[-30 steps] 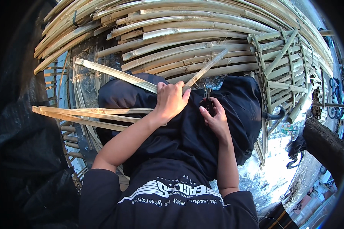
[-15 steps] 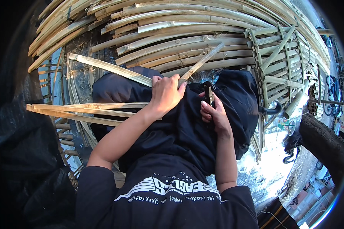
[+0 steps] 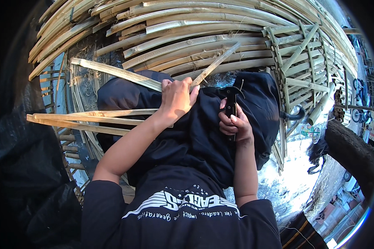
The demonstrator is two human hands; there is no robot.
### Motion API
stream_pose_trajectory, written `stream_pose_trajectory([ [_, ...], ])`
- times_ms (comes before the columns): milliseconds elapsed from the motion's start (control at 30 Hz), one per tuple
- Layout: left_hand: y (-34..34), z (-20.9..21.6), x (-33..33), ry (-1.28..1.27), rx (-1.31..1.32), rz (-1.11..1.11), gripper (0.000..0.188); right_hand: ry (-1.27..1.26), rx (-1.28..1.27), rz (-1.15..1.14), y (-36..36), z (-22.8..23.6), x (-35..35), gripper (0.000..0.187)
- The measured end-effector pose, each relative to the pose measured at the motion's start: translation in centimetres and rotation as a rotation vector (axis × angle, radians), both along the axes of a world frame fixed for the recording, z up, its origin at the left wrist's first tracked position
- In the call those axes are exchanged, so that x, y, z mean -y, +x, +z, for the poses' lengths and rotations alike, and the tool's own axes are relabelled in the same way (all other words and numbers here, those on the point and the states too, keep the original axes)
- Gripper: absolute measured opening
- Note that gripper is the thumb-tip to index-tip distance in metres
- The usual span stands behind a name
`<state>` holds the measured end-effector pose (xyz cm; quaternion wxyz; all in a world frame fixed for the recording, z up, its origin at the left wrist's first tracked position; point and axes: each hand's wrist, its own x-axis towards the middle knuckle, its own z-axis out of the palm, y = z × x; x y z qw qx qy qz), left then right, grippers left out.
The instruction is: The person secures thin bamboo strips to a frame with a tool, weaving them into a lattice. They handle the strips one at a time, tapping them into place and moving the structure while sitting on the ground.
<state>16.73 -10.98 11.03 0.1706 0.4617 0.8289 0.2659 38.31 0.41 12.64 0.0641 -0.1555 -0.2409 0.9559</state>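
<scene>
My left hand point(image 3: 178, 97) is closed over a pale split-bamboo strip point(image 3: 116, 73) above my lap. One length runs out to the upper left, another to the upper right; my fingers hide whether they are one bent piece. My right hand point(image 3: 236, 122) grips a black hand tool point(image 3: 231, 101) that looks like a folding knife, held upright and apart from the bamboo. A thin curved piece shows at its top; I cannot make out a blade clearly. Under my left forearm, several bamboo strips point(image 3: 91, 118) lie across my lap, meeting in a narrow point at the left.
Long split-bamboo slats point(image 3: 187, 43) are stacked beyond my knees. A lashed bamboo lattice point(image 3: 301, 62) stands at the right, near a dark trunk point(image 3: 351, 149). Black sheeting point(image 3: 33, 178) hangs at the left. Black cloth point(image 3: 195, 120) covers my legs.
The black tool has turned in my right hand, so more of its side and the thin curved piece show. My left hand keeps its hold on the bamboo. The view has shifted slightly.
</scene>
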Motion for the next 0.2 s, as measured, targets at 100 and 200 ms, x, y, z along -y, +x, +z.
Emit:
stream_pose_trajectory([
  [100, 0.1, 0.6, -0.1, -0.025, -0.019, 0.031, 0.033, -0.073, -0.165, 0.014, 0.6, 0.1, -0.1, 0.049],
  [200, 0.1, 1.2, -0.4, -0.072, 0.045, 0.027, 0.035, -0.056, -0.256, 0.035, 1.3, -0.3, 0.1, 0.052],
])
